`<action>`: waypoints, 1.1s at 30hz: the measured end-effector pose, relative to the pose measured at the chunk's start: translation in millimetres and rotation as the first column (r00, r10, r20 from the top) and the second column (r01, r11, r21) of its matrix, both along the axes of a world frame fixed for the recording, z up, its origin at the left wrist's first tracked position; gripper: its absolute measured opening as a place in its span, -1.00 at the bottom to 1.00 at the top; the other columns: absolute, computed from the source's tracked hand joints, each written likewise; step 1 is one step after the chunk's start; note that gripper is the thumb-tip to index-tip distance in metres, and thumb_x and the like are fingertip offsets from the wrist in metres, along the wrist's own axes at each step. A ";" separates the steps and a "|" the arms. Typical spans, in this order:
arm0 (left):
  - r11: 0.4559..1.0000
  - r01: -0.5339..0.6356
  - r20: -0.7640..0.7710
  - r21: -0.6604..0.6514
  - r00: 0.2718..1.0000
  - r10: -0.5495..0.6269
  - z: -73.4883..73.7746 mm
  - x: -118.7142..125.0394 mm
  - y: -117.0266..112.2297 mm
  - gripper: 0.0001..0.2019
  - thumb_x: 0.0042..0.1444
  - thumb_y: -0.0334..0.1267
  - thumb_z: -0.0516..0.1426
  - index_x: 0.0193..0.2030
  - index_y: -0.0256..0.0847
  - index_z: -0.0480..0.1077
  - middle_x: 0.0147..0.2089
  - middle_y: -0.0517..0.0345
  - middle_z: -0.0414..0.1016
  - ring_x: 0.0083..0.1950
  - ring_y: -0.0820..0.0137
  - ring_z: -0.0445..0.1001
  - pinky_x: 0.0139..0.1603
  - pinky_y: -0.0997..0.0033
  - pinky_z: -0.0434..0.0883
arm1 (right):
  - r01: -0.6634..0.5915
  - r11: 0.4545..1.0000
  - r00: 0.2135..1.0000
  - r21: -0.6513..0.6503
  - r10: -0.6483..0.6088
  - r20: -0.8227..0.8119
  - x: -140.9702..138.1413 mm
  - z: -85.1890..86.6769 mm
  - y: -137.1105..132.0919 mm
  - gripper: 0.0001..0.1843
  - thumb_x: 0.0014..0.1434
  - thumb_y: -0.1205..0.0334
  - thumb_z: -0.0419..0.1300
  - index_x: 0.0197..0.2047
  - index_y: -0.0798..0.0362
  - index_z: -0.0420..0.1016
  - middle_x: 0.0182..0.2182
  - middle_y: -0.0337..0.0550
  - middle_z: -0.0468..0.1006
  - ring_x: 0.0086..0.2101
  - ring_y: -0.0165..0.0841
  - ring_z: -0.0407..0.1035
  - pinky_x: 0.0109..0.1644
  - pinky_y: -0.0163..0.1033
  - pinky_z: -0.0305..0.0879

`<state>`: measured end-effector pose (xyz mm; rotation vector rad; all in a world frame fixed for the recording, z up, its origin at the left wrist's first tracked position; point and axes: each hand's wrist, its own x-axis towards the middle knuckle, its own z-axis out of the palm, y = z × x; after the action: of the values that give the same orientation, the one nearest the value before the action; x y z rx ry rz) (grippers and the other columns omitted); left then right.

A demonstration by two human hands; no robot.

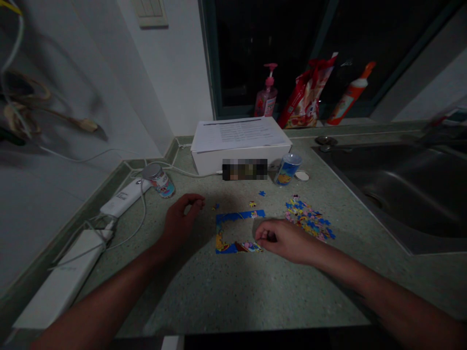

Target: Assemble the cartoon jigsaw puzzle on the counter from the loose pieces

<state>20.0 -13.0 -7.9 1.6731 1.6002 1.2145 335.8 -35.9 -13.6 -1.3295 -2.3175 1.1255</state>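
A partly joined jigsaw puzzle (226, 248) lies on the counter, its blue, yellow and red border pieces forming a frame with bare counter inside. At its right side is my right hand (275, 237), fingers curled together; what they may hold is hidden. My left hand (182, 217) hovers left of the upper border, thumb and fingertips pinched, with nothing I can make out between them. Loose puzzle pieces (308, 219) are heaped to the right of my right hand. Above the frame lie a blue piece (261, 193) and a yellow piece (252, 204); another small piece (215, 207) sits near my left hand.
A blue can (287, 170) and its lid (301, 176) stand before a white box (207, 159). Another can (159, 181), white power strips (78, 272) and cables are on the left. The sink (401, 194) is at right. Bottles and a red bag (304, 97) line the windowsill.
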 end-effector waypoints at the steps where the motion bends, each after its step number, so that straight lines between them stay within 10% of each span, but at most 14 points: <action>1: 1.000 0.002 0.002 0.000 1.000 -0.002 0.1 -0.1 -0.1 -0.76 0.24 -0.03 0.18 -0.17 -0.13 0.56 -0.25 0.06 0.69 -0.17 0.18 0.66 -0.01 0.10 0.53 | -0.002 1.000 1.000 0.003 0.002 -0.001 0.2 0.0 -0.2 -0.87 0.25 0.44 0.31 -0.23 0.02 0.63 -0.40 -0.27 0.62 -0.41 -0.41 0.47 -0.30 -0.28 0.29; 33: 1.000 0.009 -0.018 0.008 1.000 -0.009 1.7 0.2 -1.5 -0.78 0.27 -0.06 0.17 -0.16 -0.11 0.56 -0.25 0.08 0.69 -0.18 0.21 0.65 -0.02 0.14 0.55 | -0.092 0.986 0.990 0.136 0.076 0.117 2.1 4.3 -7.9 -0.76 0.12 0.39 0.43 -0.17 0.00 0.54 -0.23 -0.20 0.55 -0.27 -0.33 0.42 -0.20 -0.22 0.20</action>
<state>20.1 -14.5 -6.2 1.6997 1.5990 1.2064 337.8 -43.8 -9.3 -1.2840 -2.5032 0.9116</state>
